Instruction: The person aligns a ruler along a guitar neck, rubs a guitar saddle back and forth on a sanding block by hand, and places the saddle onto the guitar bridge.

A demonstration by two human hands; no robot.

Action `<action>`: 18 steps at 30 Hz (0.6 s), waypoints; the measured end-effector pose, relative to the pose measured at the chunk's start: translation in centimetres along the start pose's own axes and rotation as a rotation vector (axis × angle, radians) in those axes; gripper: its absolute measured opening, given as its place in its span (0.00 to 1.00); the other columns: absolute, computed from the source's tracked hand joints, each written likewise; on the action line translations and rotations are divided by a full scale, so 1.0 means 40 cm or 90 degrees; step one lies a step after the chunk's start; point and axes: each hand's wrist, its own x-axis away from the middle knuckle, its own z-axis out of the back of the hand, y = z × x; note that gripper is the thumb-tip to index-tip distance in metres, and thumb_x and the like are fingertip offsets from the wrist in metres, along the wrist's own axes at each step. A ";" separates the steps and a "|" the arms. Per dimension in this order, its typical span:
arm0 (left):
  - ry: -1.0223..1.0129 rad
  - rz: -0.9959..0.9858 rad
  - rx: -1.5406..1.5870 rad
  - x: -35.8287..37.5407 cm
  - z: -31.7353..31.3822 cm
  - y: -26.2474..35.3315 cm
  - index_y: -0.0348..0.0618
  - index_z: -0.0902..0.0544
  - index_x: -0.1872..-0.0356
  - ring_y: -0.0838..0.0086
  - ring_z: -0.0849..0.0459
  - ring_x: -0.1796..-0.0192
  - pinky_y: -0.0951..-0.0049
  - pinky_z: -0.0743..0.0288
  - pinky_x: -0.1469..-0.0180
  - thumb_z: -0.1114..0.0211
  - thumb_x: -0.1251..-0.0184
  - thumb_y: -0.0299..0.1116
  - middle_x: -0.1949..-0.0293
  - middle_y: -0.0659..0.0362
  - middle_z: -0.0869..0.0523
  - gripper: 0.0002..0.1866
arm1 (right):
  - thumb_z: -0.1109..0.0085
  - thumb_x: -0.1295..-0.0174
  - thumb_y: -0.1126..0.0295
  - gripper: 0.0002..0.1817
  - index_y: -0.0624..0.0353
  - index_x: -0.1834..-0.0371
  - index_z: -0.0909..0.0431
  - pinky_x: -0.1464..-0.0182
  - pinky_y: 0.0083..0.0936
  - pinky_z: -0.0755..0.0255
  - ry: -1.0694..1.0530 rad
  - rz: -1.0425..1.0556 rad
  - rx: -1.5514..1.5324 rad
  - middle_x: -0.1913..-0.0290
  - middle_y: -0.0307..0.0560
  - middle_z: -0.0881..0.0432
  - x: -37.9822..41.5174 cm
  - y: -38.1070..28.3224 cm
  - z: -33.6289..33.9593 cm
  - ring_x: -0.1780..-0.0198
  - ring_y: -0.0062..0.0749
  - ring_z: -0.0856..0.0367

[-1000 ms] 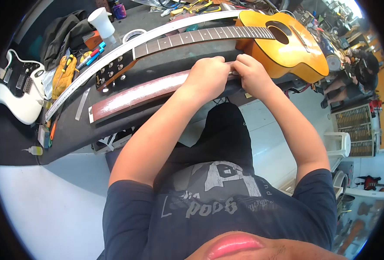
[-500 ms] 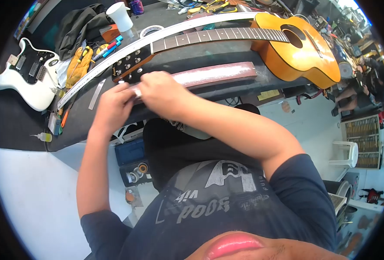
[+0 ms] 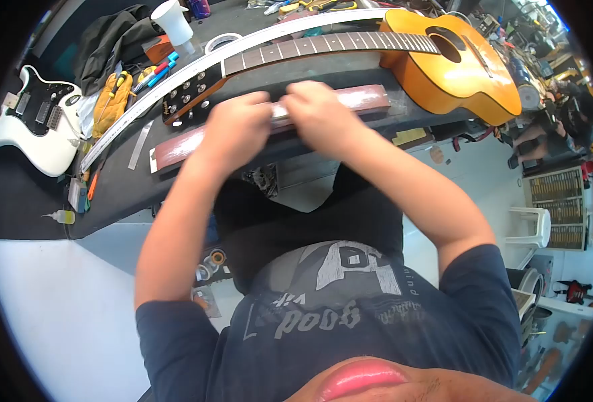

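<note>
A long flat sanding board [image 3: 179, 146] faced with reddish-brown abrasive paper and streaked with white dust lies along the near edge of the bench. Over its middle, my left hand [image 3: 236, 132] is closed with the fingers pinched low against the strip. Just to the right, my right hand [image 3: 320, 119] is closed the same way, the two hands nearly meeting. Whatever sits between the fingertips is too small and hidden to name. Behind the board rests an acoustic guitar [image 3: 437, 80], its headstock [image 3: 192, 97] close to my left hand.
A long white straightedge [image 3: 243, 45] runs behind the guitar neck. A white electric guitar body [image 3: 38, 127], yellow gloves [image 3: 113, 104], a short metal ruler [image 3: 140, 144] and a small bottle [image 3: 63, 216] lie on the left. A white cup [image 3: 172, 23] stands at the back.
Both hands have slid right along the sanding board, from its left end to its middle, staying closed. The board's left end is now uncovered. The view has shifted slightly.
</note>
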 end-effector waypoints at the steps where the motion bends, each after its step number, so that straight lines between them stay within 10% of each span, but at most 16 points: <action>1: -0.013 0.050 -0.002 0.060 0.054 -0.028 0.34 0.18 0.65 0.46 0.13 0.60 0.50 0.19 0.56 0.31 0.36 0.21 0.64 0.47 0.18 0.03 | 0.33 0.43 0.72 0.06 0.58 0.64 0.17 0.45 0.45 0.19 0.000 0.020 -0.010 0.59 0.50 0.16 -0.046 -0.043 -0.067 0.50 0.49 0.14; 7: -0.076 0.209 -0.035 0.255 0.251 -0.078 0.36 0.11 0.54 0.47 0.14 0.61 0.53 0.20 0.57 0.30 0.35 0.16 0.65 0.48 0.19 0.10 | 0.36 0.36 0.67 0.05 0.55 0.66 0.18 0.48 0.40 0.22 0.019 0.085 -0.007 0.62 0.44 0.19 -0.192 -0.238 -0.227 0.54 0.42 0.15; 18: 0.013 -0.084 0.022 -0.253 -0.244 0.141 0.37 0.14 0.70 0.47 0.09 0.57 0.50 0.13 0.51 0.33 0.36 0.25 0.64 0.48 0.13 0.04 | 0.34 0.47 0.81 0.11 0.59 0.60 0.18 0.50 0.43 0.18 -0.067 -0.124 0.093 0.59 0.49 0.20 0.198 0.193 0.213 0.52 0.52 0.16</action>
